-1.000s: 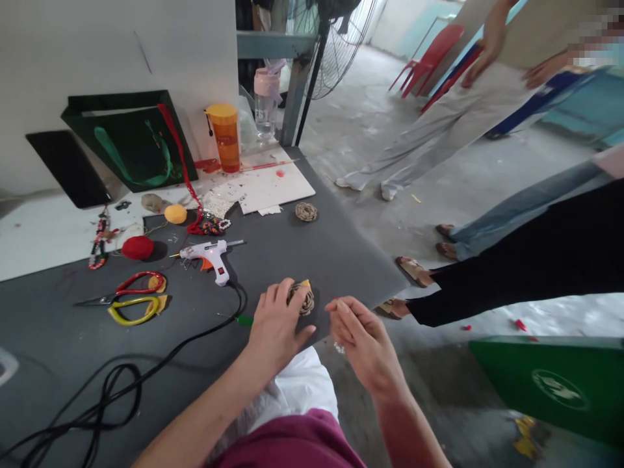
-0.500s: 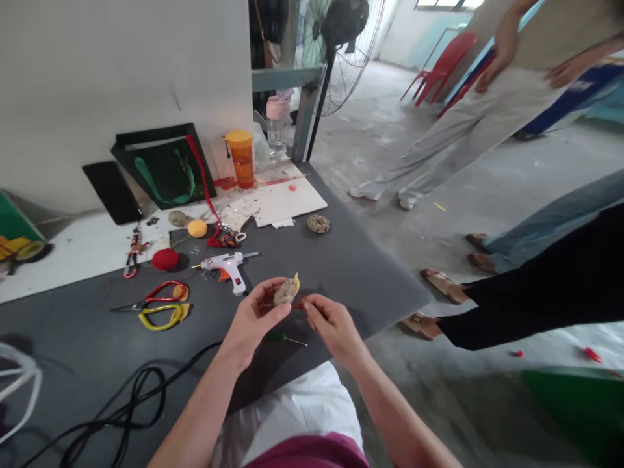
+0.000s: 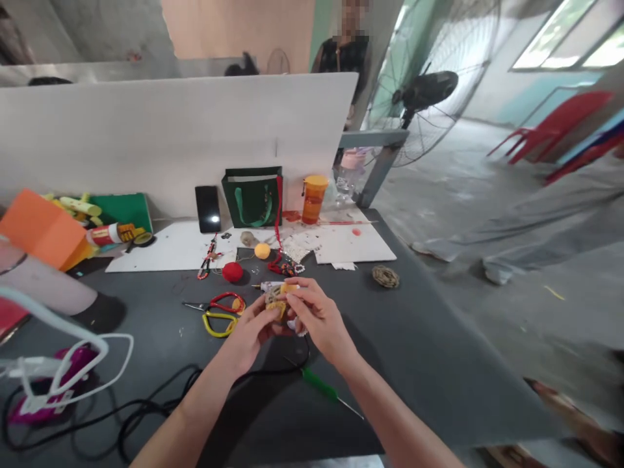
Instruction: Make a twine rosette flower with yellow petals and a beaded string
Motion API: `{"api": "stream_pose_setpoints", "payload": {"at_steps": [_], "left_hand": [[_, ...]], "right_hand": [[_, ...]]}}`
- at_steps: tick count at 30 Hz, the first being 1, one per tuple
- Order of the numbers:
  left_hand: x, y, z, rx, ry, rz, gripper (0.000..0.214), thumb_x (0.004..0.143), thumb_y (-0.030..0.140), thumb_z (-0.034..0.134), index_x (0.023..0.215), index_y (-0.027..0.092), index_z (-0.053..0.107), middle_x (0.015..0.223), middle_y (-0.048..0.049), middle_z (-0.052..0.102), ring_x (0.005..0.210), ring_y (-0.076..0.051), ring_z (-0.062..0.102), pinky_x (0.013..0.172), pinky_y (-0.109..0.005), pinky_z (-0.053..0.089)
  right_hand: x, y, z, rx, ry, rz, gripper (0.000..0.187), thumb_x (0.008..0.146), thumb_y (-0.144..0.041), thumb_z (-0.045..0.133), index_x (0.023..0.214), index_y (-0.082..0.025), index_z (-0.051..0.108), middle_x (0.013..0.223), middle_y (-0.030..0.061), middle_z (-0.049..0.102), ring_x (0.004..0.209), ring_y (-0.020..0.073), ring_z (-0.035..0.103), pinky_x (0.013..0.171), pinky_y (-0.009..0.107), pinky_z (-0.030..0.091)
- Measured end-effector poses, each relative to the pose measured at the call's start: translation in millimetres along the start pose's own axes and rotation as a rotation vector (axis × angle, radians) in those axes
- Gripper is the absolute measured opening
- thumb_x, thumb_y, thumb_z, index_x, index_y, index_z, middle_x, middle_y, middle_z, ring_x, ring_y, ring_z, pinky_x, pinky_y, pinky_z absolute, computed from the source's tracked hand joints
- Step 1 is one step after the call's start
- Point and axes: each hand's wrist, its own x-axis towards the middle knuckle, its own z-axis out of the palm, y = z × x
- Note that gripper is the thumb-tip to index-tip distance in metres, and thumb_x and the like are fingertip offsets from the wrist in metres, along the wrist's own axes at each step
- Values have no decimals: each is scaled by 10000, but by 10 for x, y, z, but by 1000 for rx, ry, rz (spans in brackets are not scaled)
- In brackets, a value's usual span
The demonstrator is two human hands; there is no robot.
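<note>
Both my hands meet above the dark grey table (image 3: 429, 351), holding a small coiled rope piece with yellow backing (image 3: 275, 303). My left hand (image 3: 248, 331) grips it from below and the left, fingers closed. My right hand (image 3: 316, 318) pinches it from the right and top. Just behind my hands lies the white glue gun (image 3: 270, 286), mostly hidden. A green-handled tool (image 3: 322, 387) lies on the table under my right wrist.
Red and yellow scissors (image 3: 219, 312), a red ball (image 3: 233, 272), a yellow ball (image 3: 262, 251), a second rope coil (image 3: 385, 277), an orange bottle (image 3: 312, 198), a green bag (image 3: 253, 197) and a phone (image 3: 207, 208) lie behind. Black cables (image 3: 146, 409) run near left. A person stands beyond the white partition (image 3: 170, 130).
The view has swung left and up, showing more of the table's left side. My hands came closer together, and the right hand now pinches the rope piece that the left hand lifted off the table.
</note>
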Motion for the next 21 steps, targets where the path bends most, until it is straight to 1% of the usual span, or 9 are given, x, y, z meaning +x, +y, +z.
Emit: {"api": "stream_pose_setpoints", "payload": {"at_steps": [3,5,6,8,10,11,16,18,21], "left_hand": [[26,-47,-57,16,36,47,390,644,381,836,938,167,694,816,-16,699,688,-143,640,635,-267,541],[36,-73,-90,7,51,52,398,651,393,828,941,160,687,828,-25,694,699,-151,639,618,-267,529],[38,-83,-104,5,49,49,402,651,380,829,954,159,683,855,-31,695,720,-157,641,622,-269,526],[33,-102,-120,16,30,38,424,643,321,832,1001,162,670,911,-36,689,764,-161,637,652,-274,524],[27,-125,-122,52,8,29,459,613,245,839,1023,160,650,919,-27,676,778,-151,621,681,-270,515],[26,-140,-120,76,4,27,473,599,215,838,1025,158,639,916,-22,670,783,-148,614,695,-267,508],[50,-244,-118,239,34,87,409,627,190,782,991,158,598,910,-12,652,822,-160,600,750,-279,485],[54,-271,-119,286,34,138,344,658,217,761,949,160,587,887,-7,637,810,-158,590,738,-273,480],[36,-275,-113,315,51,203,299,687,239,732,930,159,578,859,-6,617,794,-155,577,711,-258,476]], "right_hand": [[15,105,28,49,-5,-21,300,907,-441,556,932,-206,742,1235,125,550,491,53,520,419,248,496],[9,148,20,13,40,-85,288,934,-405,525,983,-224,743,1226,139,575,583,113,597,428,265,508],[9,163,13,-50,61,-137,276,940,-379,522,989,-230,748,1218,143,590,663,151,634,465,282,529],[13,187,3,-234,81,-259,239,932,-316,542,973,-238,764,1218,143,611,864,224,665,615,338,574],[17,212,7,-401,61,-354,223,919,-260,557,965,-245,775,1223,136,623,1002,260,644,771,390,566],[16,224,15,-451,45,-372,228,918,-243,555,974,-247,776,1228,134,624,1020,261,638,805,398,556],[-18,267,61,-497,1,-276,256,931,-248,537,1055,-255,762,1350,148,533,755,163,641,720,359,558],[-33,269,67,-487,-13,-245,259,930,-256,540,1066,-264,760,1314,143,550,765,166,637,737,361,552],[-63,263,79,-450,-23,-211,255,926,-264,548,1056,-271,766,1180,129,610,826,194,637,795,382,540]]}}
